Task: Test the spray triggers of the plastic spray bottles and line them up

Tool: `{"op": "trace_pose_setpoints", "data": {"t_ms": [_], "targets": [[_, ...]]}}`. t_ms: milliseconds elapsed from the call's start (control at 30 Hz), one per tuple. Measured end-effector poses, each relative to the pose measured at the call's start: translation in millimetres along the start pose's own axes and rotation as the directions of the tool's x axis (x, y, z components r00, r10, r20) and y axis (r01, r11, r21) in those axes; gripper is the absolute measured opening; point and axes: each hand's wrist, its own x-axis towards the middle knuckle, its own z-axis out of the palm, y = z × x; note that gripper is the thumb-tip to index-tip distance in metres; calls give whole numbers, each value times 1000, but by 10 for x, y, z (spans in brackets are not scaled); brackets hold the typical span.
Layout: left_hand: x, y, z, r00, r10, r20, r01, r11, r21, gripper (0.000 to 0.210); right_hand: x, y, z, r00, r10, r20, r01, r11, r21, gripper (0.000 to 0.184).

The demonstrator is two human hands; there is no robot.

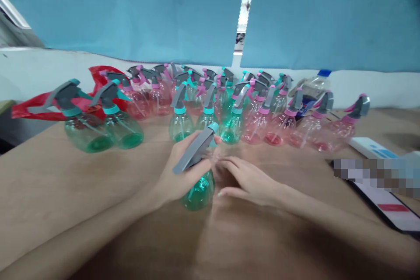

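Note:
A green spray bottle with a grey trigger head and turquoise collar parts stands in front of me on the table. My left hand is wrapped around its neck, just under the grey head, and hides the collar. To the right of the bottle is my right hand, its fingers slightly bent and its thumb apart. Those fingertips are close to the bottle; blur there hides whether they touch it. Just behind stand more green spray bottles, among them one with bright green at its base.
Several pink spray bottles line the back right, and two green ones stand at the left. Behind them lie a red plastic bag and a clear bottle with a blue cap. A phone and a white box lie at right.

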Motion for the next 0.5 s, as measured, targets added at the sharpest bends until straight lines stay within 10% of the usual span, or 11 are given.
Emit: {"op": "trace_pose_setpoints", "data": {"t_ms": [200,500], "targets": [[306,-33,132,1000,30,3,-30,998,52,33,-231,620,-51,992,114,-52,-116,993,-34,79],[380,-21,156,999,48,2,-48,999,-19,28,-200,641,18,996,74,-58,-74,997,-11,72]]}}
